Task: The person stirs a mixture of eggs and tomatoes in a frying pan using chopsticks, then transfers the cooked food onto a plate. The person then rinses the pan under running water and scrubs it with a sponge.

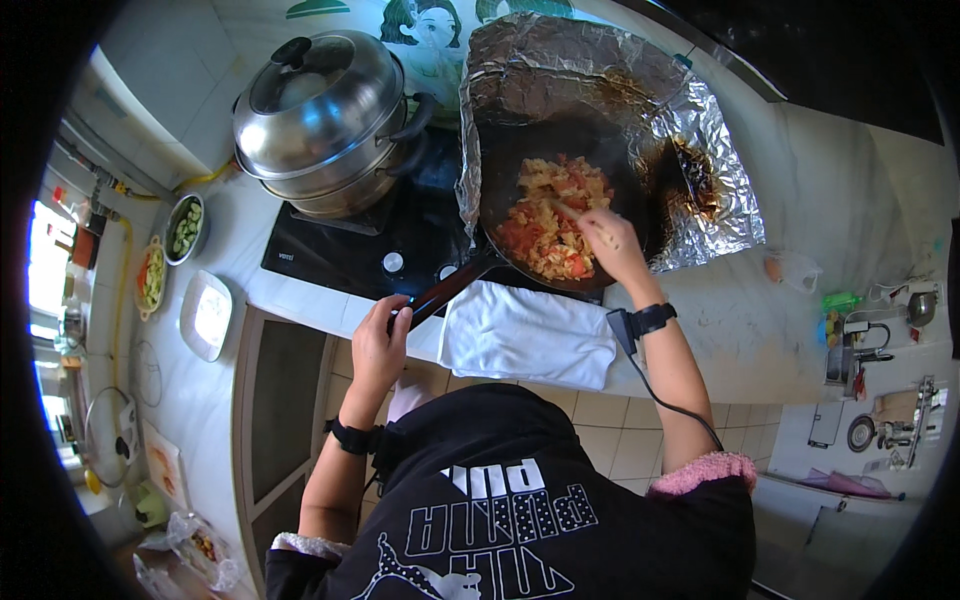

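Observation:
My left hand [381, 341] grips the long dark handle [454, 287] of a wok [501, 169] on the black gas stove. Chunks of scrambled egg and tomato [555, 217] fill the middle of the wok. Over its right side, my right hand [611, 238] holds a light wooden utensil [562, 208] whose far end dips into the food. The utensil's lower end is hidden, so its exact kind cannot be told. A white cloth [529, 334] hangs over the counter edge just below the wok.
Crumpled aluminium foil [720, 187] shields the wok's back and right. A lidded steel steamer pot [322, 127] occupies the left burner. On the left counter are a bowl of sliced cucumber [186, 229], a basket of cut vegetables [151, 279] and a white dish [206, 315]. The sink [840, 360] lies far right.

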Demonstrator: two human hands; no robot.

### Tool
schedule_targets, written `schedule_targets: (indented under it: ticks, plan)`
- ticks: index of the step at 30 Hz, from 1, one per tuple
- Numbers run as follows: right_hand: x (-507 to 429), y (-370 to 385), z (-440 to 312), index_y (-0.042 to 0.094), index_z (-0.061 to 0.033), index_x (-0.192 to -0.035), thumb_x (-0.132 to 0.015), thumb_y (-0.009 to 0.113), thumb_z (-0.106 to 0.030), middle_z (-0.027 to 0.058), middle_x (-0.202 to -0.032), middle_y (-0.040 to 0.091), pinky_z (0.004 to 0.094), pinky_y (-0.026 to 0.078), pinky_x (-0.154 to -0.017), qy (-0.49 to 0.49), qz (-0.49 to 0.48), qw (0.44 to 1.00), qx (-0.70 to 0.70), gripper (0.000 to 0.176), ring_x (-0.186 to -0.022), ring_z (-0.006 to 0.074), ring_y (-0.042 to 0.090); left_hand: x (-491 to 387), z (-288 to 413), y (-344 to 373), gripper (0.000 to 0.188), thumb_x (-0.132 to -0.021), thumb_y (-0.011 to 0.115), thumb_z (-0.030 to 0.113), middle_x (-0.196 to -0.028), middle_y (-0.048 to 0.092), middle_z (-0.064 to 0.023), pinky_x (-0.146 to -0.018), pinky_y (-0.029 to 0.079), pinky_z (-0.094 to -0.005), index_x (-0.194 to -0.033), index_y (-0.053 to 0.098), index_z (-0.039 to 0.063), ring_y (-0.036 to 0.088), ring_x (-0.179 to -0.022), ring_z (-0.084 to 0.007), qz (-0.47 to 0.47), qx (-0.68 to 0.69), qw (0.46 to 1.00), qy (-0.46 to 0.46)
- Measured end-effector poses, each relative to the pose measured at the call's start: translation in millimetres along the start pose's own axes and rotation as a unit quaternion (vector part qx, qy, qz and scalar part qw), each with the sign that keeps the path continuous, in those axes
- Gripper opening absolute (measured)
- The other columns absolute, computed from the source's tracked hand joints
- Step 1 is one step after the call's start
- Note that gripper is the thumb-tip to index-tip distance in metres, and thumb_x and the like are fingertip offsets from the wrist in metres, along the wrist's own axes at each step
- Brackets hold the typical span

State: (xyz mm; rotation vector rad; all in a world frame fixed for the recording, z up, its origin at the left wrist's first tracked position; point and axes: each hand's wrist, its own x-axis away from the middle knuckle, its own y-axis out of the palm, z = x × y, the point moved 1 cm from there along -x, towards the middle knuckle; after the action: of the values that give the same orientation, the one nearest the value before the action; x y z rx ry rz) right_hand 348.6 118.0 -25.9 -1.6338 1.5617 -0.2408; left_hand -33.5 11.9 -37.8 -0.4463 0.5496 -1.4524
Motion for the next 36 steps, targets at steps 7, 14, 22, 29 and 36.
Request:
schedule_targets:
  ticks: [7, 14, 22, 29, 36]
  plan:
    - [18, -49, -12, 0.062, -0.0001, -0.094, -0.099, 0.061, -0.012, 0.0073, -0.085, 0.068, 0.0269, 0.053, -0.067, 0.157, -0.004, 0.987, -0.045, 0.013, -0.075, 0.0121, 0.067, 1, -1, 2, 0.018, -0.095, 0.064, 0.017, -0.091, 0.07, -0.0172, -0.068, 0.053, -0.0378, -0.108, 0.066, 0.004, 0.068, -0.078, -0.0329, 0.018, -0.008, 1.0, 0.009]
    - [29, -20, 0, 0.059, 0.0029, -0.093, -0.101, 0.059, -0.012, 0.0059, -0.082, 0.066, 0.0272, 0.06, -0.071, 0.208, 0.037, 0.963, -0.165, 0.017, -0.079, 0.0124, 0.069, 0, -1, 3, 0.018, -0.094, 0.064, 0.016, -0.09, 0.07, -0.0175, -0.068, 0.054, -0.0376, -0.107, 0.067, 0.004, 0.068, -0.077, -0.033, 0.023, -0.001, 1.0, 0.021]
    - [-3, 17, -6, 0.062, 0.0002, -0.089, -0.097, 0.066, -0.013, 0.0096, -0.071, 0.063, 0.0319, 0.046, -0.058, 0.097, 0.07, 0.992, -0.025, 0.016, -0.066, 0.015, 0.064, -1, 0, 3, 0.018, -0.095, 0.064, 0.017, -0.09, 0.07, -0.018, -0.069, 0.053, -0.038, -0.107, 0.067, 0.003, 0.068, -0.077, -0.0334, 0.023, -0.007, 1.0, 0.008]
    - [19, -25, -32, 0.059, -0.0005, -0.086, -0.092, 0.068, -0.013, 0.0148, -0.079, 0.058, 0.0435, 0.048, -0.061, -0.053, -0.157, 0.985, 0.042, 0.016, -0.071, 0.0356, 0.061, -1, -1, 4, 0.017, -0.095, 0.064, 0.018, -0.09, 0.07, -0.0176, -0.068, 0.053, -0.038, -0.106, 0.067, 0.004, 0.068, -0.077, -0.0335, 0.028, -0.017, 0.999, 0.008]
    - [-12, 18, -18, 0.06, -0.0006, -0.087, -0.091, 0.068, -0.012, 0.0149, -0.088, 0.062, 0.0433, 0.05, -0.066, -0.068, -0.05, 0.994, 0.066, 0.014, -0.079, 0.0358, 0.063, -1, 2, 1, 0.017, -0.094, 0.064, 0.017, -0.087, 0.07, -0.0178, -0.067, 0.053, -0.0385, -0.105, 0.067, 0.004, 0.068, -0.076, -0.0334, 0.014, -0.012, 1.0, 0.015]
